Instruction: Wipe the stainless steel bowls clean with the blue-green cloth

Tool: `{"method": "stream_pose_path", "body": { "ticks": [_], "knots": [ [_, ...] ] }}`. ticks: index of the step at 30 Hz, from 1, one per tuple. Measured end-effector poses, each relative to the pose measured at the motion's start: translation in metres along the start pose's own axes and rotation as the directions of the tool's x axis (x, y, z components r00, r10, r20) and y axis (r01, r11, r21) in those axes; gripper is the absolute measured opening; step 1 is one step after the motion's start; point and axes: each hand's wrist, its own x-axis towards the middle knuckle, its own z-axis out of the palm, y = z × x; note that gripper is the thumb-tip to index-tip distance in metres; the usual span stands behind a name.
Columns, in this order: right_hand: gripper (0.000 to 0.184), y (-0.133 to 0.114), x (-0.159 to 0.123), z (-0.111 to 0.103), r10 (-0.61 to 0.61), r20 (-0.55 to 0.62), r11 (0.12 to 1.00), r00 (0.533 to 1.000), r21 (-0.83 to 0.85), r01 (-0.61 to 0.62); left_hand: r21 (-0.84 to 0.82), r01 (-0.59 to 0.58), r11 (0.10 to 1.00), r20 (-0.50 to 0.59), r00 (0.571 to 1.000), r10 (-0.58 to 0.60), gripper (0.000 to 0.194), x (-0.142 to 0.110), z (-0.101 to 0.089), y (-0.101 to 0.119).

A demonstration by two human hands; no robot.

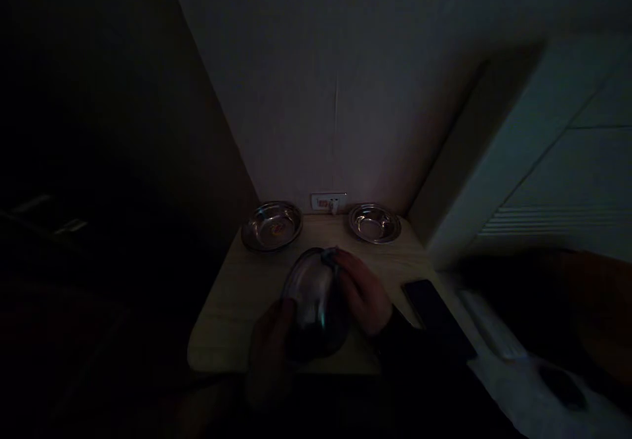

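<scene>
In dim light, a shiny steel bowl point(310, 287) is tilted up over the front of the small wooden table. My left hand point(270, 337) grips its near left edge, thumb on the metal. At the bowl's upper right rim, my right hand point(364, 291) presses a small greyish wad point(330, 255) against it; whether that is cloth or paper I cannot make out. Behind, a wide steel dish point(257, 232) with an orange mark in its base stands at the back left. Another, smaller steel dish point(360, 227) stands at the back right.
The pale wooden tabletop point(222, 320) meets a wall with a white socket plate point(316, 202). A dark phone point(434, 314) lies right of my right hand. Farther right are a white strip-like object point(494, 327), a dark oval object point(563, 386) and a pale panelled cabinet point(557, 156).
</scene>
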Motion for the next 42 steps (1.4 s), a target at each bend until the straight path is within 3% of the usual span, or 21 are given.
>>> {"method": "stream_pose_path", "body": {
  "ticks": [1,5,9,12,16,19,22,26,28,33,36,40,42],
  "knots": [
    [0.039,0.0,0.002,-0.001,0.02,-0.011,1.0,1.0,0.016,-0.02,0.006,0.011,1.0,0.012,1.0,-0.011,0.039,-0.001,-0.001,-0.001],
    [0.035,-0.008,0.005,0.002,-0.133,0.033,0.987,0.991,0.098,0.129,0.035,0.019,0.999,0.055,0.998,-0.021,0.041,0.0,-0.005,-0.005],
    [0.032,-0.006,0.011,0.003,-0.007,-0.01,0.989,1.0,0.149,0.008,0.059,-0.023,0.998,0.024,0.999,0.021,0.039,-0.001,-0.004,-0.004],
    [0.03,-0.001,0.014,-0.002,-0.015,0.043,0.981,0.999,0.194,0.007,0.027,0.025,0.999,0.064,0.998,-0.027,0.04,-0.004,-0.003,-0.003],
    [0.028,0.001,0.013,-0.008,0.078,0.051,0.97,0.996,0.228,-0.088,0.058,0.085,0.995,0.114,0.989,-0.092,0.043,-0.007,-0.003,-0.005],
    [0.028,0.0,0.012,-0.01,0.046,0.104,0.966,0.993,0.25,-0.071,0.099,0.06,0.993,0.104,0.992,-0.071,0.043,-0.005,-0.004,-0.007],
    [0.026,-0.001,0.014,-0.011,0.104,0.109,0.962,0.989,0.243,-0.128,0.129,0.045,0.991,0.111,0.992,-0.06,0.042,-0.003,-0.006,-0.008],
    [0.027,-0.005,0.018,-0.013,0.034,0.158,0.962,0.987,0.262,-0.075,0.174,0.0,0.985,0.135,0.991,-0.024,0.039,-0.003,-0.008,-0.006],
    [0.026,-0.006,0.02,-0.014,0.075,0.153,0.959,0.985,0.26,-0.114,0.168,-0.019,0.986,0.157,0.988,-0.008,0.037,-0.003,-0.009,-0.006],
    [0.028,-0.005,0.018,-0.012,0.026,0.201,0.957,0.979,0.279,-0.082,0.12,0.025,0.992,0.164,0.986,-0.044,0.038,-0.003,-0.009,-0.007],
    [0.028,-0.005,0.017,-0.012,0.091,0.166,0.952,0.982,0.273,-0.135,0.106,0.057,0.993,0.143,0.987,-0.072,0.041,-0.003,-0.01,-0.004],
    [0.029,-0.006,0.017,-0.016,0.01,0.212,0.959,0.977,0.276,-0.07,0.189,0.005,0.982,0.118,0.993,-0.027,0.04,-0.006,-0.008,0.004],
    [0.028,-0.006,0.018,-0.018,0.089,0.183,0.957,0.979,0.258,-0.136,0.178,-0.018,0.984,0.119,0.993,-0.003,0.041,-0.007,-0.007,0.005]
  ]
}}
